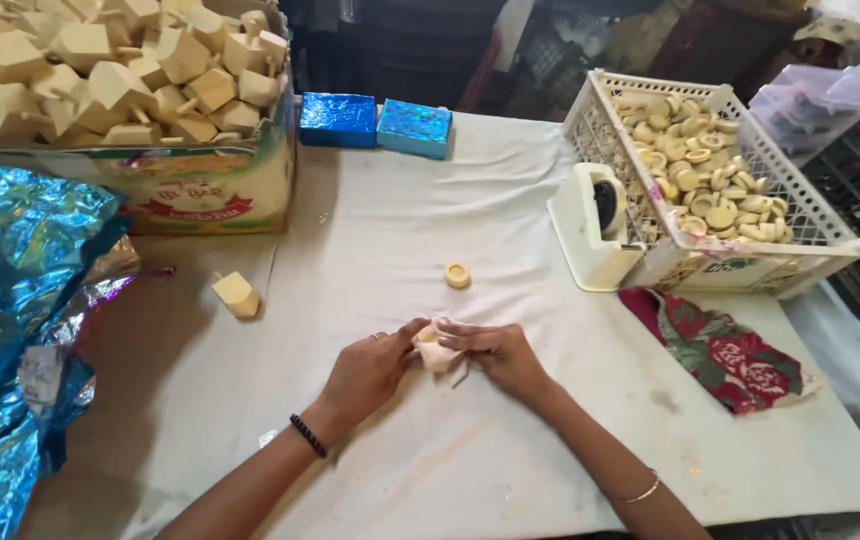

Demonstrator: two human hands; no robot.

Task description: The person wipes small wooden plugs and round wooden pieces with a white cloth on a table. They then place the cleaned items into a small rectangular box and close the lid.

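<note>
I am holding a small pale cloth point(442, 356) with a little round wooden cap point(428, 337) in it, low in the middle of the frame, just above the white table cover point(390, 230). My left hand point(368, 370) is pinching the cloth and cap from the left, and my right hand point(502, 355) is pressing its fingers together on the cloth from the right. Another round cap point(458, 276) is lying alone on the cover, a little above my hands. A wooden spinning top point(236, 295) is lying to the left. A cardboard box point(190, 190) of tops is sitting at the upper left, and a white basket point(750, 262) of caps is sitting at the upper right.
</note>
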